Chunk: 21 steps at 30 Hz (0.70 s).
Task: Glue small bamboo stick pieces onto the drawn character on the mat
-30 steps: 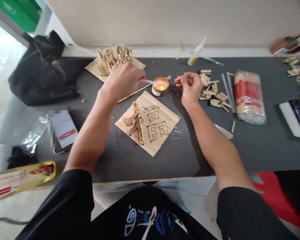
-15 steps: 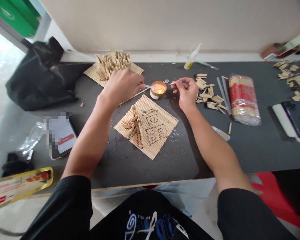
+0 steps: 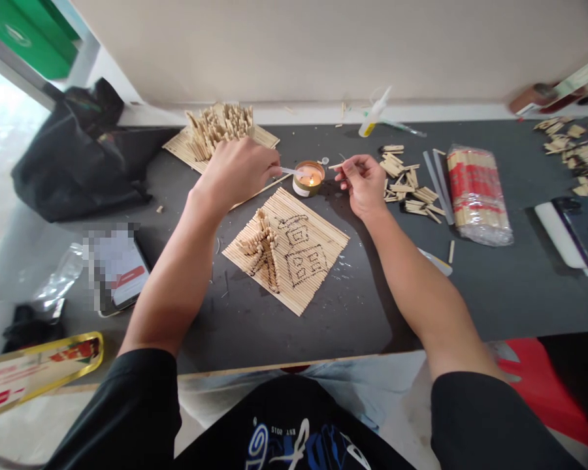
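Note:
My left hand (image 3: pixel 247 163) is closed on a translucent glue stick (image 3: pixel 290 171), whose tip reaches over a lit candle (image 3: pixel 308 186) in a round tin. To the right of the flame, my right hand (image 3: pixel 362 181) pinches a short wooden stick (image 3: pixel 336 166) between thumb and fingertips. Below the candle lies a square mat of wooden sticks (image 3: pixel 313 228) with characters drawn in dark outline. Short upright sticks (image 3: pixel 261 240) cover part of the left character. Behind my left hand, a second mat bears many upright sticks (image 3: pixel 220 127).
Loose short sticks (image 3: pixel 409 186) lie right of my right hand, beside two glue sticks (image 3: pixel 438 186) and a wrapped stick bundle (image 3: pixel 477 196). A glue bottle (image 3: pixel 372 116) stands near the wall. At left are a phone (image 3: pixel 122 267) and a black bag (image 3: pixel 78 156).
Both hands stay near the candle with the same things in them. The right hand's short stick has shifted slightly left and down, and the camera view has moved a little.

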{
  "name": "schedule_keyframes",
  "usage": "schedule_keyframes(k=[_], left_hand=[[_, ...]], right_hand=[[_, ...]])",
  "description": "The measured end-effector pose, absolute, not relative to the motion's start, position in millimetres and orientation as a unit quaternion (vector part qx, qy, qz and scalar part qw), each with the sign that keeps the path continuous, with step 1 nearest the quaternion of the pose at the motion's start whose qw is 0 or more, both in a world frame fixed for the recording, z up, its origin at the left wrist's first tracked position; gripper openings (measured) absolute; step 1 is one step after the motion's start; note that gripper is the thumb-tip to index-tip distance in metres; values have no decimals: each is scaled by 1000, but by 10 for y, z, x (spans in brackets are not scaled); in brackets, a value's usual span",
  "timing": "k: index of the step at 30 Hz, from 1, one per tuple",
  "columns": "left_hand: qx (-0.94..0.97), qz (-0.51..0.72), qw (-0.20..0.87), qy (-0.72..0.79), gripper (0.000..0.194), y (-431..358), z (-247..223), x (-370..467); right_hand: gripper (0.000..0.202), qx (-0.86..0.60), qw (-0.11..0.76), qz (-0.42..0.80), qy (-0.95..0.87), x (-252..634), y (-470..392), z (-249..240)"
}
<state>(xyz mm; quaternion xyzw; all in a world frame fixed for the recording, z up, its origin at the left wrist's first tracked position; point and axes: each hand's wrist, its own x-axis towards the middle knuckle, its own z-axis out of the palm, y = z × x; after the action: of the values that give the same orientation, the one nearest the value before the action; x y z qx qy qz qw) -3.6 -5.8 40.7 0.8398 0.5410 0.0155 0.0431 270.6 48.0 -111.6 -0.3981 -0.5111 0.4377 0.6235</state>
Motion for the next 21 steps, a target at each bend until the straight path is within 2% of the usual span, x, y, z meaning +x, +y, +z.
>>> schedule_keyframes(k=[8, 11, 21], left_hand=[[820, 3, 53, 570, 49, -58, 407, -60], [824, -2, 54, 564, 53, -64, 419, -73], [820, -25, 62, 568, 49, -65, 412, -54]], right_hand=[[63, -435, 589, 417, -537, 2684, 465, -1092], [58, -432, 585, 423, -541, 2684, 457, -1083], [48, -398, 587, 451, -542, 2695, 451, -1108]])
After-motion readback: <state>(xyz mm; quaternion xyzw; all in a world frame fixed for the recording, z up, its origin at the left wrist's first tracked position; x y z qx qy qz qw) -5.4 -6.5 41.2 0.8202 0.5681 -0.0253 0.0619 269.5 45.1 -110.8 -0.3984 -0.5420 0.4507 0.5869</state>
